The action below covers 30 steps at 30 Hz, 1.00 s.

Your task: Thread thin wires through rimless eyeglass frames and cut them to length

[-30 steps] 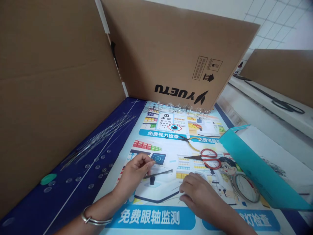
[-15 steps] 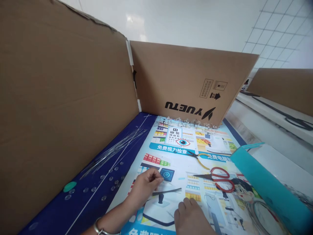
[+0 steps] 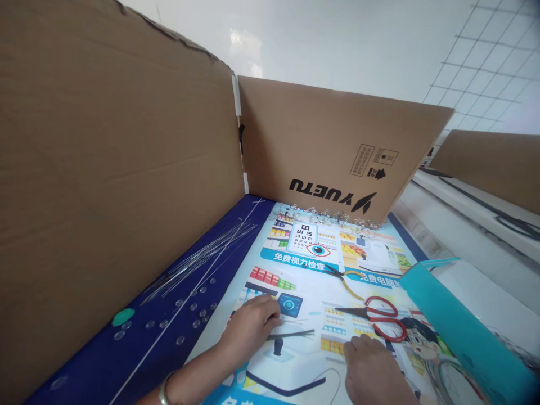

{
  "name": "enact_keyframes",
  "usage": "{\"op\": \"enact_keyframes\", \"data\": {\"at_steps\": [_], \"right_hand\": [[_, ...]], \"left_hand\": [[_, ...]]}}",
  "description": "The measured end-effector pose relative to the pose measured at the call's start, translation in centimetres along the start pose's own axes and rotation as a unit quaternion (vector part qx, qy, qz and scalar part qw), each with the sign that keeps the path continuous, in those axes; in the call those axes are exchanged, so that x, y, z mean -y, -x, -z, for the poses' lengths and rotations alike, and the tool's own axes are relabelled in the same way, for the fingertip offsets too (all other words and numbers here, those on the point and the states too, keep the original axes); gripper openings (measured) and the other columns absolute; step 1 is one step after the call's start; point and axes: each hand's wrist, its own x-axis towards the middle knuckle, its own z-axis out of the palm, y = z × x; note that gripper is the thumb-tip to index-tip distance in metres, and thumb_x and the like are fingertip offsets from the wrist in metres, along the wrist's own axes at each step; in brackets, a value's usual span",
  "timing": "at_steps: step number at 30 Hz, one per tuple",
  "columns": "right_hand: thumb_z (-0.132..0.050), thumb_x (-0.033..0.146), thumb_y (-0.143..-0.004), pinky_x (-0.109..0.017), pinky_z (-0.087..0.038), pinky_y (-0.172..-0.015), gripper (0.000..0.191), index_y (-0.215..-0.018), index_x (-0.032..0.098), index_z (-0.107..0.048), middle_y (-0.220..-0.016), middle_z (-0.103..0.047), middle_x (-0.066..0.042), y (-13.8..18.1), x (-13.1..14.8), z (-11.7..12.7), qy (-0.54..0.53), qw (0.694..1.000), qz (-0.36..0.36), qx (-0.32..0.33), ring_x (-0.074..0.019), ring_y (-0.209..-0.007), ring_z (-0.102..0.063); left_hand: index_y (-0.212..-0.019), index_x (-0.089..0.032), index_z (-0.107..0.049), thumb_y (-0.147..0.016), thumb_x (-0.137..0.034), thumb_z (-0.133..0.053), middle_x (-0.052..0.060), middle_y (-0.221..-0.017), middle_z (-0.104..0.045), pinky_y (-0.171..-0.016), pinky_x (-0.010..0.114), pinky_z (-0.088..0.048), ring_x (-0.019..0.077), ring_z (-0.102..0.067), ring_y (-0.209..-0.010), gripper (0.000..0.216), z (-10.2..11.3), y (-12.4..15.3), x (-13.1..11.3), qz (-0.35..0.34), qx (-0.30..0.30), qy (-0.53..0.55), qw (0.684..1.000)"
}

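My left hand, with a bracelet at the wrist, rests over the printed sheet with its fingers curled together. A thin wire shows at its fingertips. Just below lies a small bundle of short dark wires. My right hand is closed low on the right, knuckles up; what its fingers hold, if anything, is hidden. Beside it a fine curved wire loops over the sheet. Red-handled scissors lie above my right hand, and yellow-handled pliers beyond them.
Cardboard walls stand at the left and back. Long straight wires, clear round beads and a green disc lie on the blue surface. Small wire pieces line the back. A teal folder and wire coil sit right.
My right hand has moved right, away from my left hand. The left hand has turned more back-up, its fingertips now less visible. The camera view has shifted slightly.
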Motion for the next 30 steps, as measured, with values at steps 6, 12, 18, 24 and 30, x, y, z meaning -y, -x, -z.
{"op": "enact_keyframes", "data": {"at_steps": [6,12,18,24,30], "right_hand": [[-0.042,0.015,-0.084,-0.038,-0.044,-0.07,0.022,-0.09,0.016,-0.063,-0.085,-0.064,-0.01,-0.7,-0.5,1.7,-0.094,0.994,-0.002,-0.05,-0.0265,-0.082,-0.058],[-0.035,0.024,-0.091,-0.026,-0.048,-0.081,0.037,-0.128,0.018,-0.036,-0.108,-0.058,-0.008,-3.4,2.4,3.0,-0.334,0.934,-0.002,-0.127,-0.0156,-0.095,-0.057],[-0.034,0.016,-0.089,-0.032,-0.046,-0.087,0.04,-0.128,0.015,-0.039,-0.11,-0.059,-0.011,-4.4,4.7,1.6,-0.332,0.936,0.056,-0.103,-0.0192,-0.101,-0.056],[-0.037,0.016,-0.089,-0.027,-0.046,-0.078,0.028,-0.11,0.019,-0.055,-0.097,-0.061,-0.006,-4.2,4.5,2.5,-0.34,0.934,0.065,-0.086,-0.017,-0.09,-0.057],[-0.042,0.02,-0.088,-0.022,-0.041,-0.066,0.023,-0.076,0.021,-0.062,-0.076,-0.056,-0.002,-3.7,3.6,3.0,-0.304,0.946,0.059,-0.09,-0.014,-0.074,-0.053]], "left_hand": [[-0.069,-0.018,-0.05,-0.079,-0.018,-0.049,-0.002,-0.069,-0.05,-0.061,0.023,-0.033,0.0141,-0.047,-0.067,0.01,0.0,-0.1,-0.7,0.037,-0.001,0.155,0.987],[-0.071,-0.018,-0.044,-0.081,-0.022,-0.046,-0.006,-0.06,-0.039,-0.053,0.02,-0.029,0.0108,-0.036,-0.057,0.011,-0.4,0.2,-1.7,0.065,0.042,0.33,0.941],[-0.072,-0.018,-0.042,-0.081,-0.02,-0.046,-0.006,-0.061,-0.036,-0.055,0.02,-0.029,0.0105,-0.034,-0.058,0.01,-0.8,0.3,-1.8,0.062,0.029,0.331,0.941],[-0.073,-0.019,-0.043,-0.081,-0.022,-0.044,-0.006,-0.062,-0.036,-0.055,0.021,-0.031,0.0109,-0.035,-0.058,0.009,-0.7,0.5,-2.2,0.063,0.041,0.348,0.935],[-0.076,-0.019,-0.045,-0.082,-0.02,-0.043,-0.005,-0.063,-0.043,-0.056,0.02,-0.034,0.0109,-0.042,-0.06,0.007,-0.7,1.1,-2.9,0.053,0.069,0.325,0.942]]}}
